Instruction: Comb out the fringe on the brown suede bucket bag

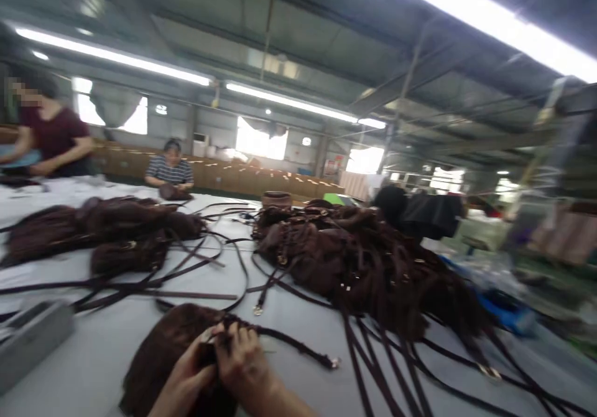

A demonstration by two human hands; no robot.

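A dark brown bag (pixel 161 348) lies on the pale table right in front of me. My left hand (pixel 193 367) is closed on the bag near its upper edge, with the thumb towards the middle. Beside it, my right hand (pixel 245 355) curls its fingers over the same edge and grips the material. Between the fingers the detail is hidden and a little blurred. From the bag's edge a dark strap (pixel 298 345) runs out to the right and ends in a metal buckle (pixel 334 363).
A large heap of brown bags (pixel 326 255) with trailing straps covers the table's right side. More brown bags (pixel 93 224) lie at left. A grey box (pixel 35 342) stands at the near left. Two people (pixel 56 127) work across the table.
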